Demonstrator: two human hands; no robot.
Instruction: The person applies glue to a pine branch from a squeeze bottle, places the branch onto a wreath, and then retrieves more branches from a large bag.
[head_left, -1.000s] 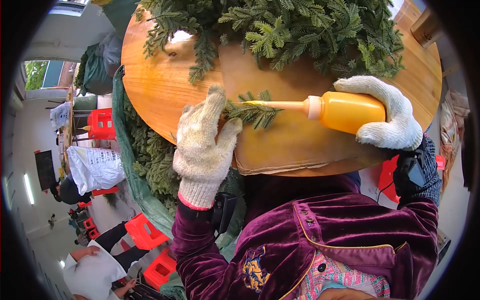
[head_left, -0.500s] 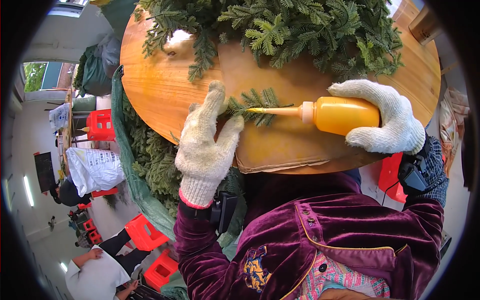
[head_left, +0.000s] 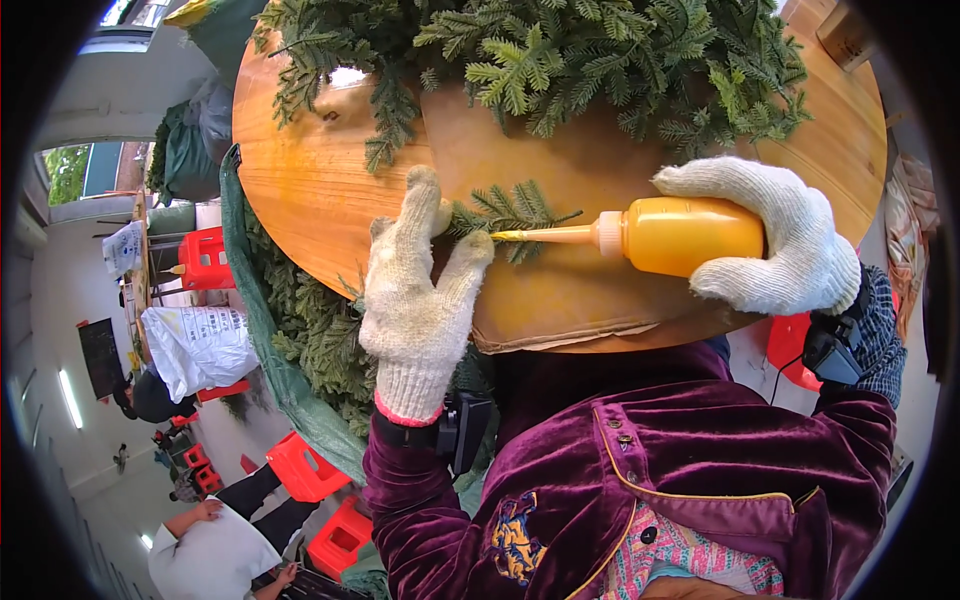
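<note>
Head view: from my end, L hand (head_left: pixel 415 295) & R hand (head_left: pixel 805 240), both gloved, flank the green sprig (head_left: pixel 518 207).
Sprig: over brown sheet (head_left: pixel 580 300), long axis approx. L-R, leafy end away from L hand.
L hand: just left of sprig, the nearer one; thumb & index spread apart by its stem end. Can't tell if other fingers pinch it.
R hand: right of sprig, clamped round yellow bottle (head_left: pixel 695 236).
Nozzle (head_left: pixel 560 235): points left, approx. parallel to sprig & along its body side; tip right by L thumb, can't tell if touching. Tightest spot, I'd judge.
Edges: worn sheet edge & table (head_left: pixel 300 175) rim, body side of sprig.
Room: most I see is sheet btwn sprig & that edge; foliage pile (head_left: pixel 600 75) bounds sprig's far side, w/ a gap.
</note>
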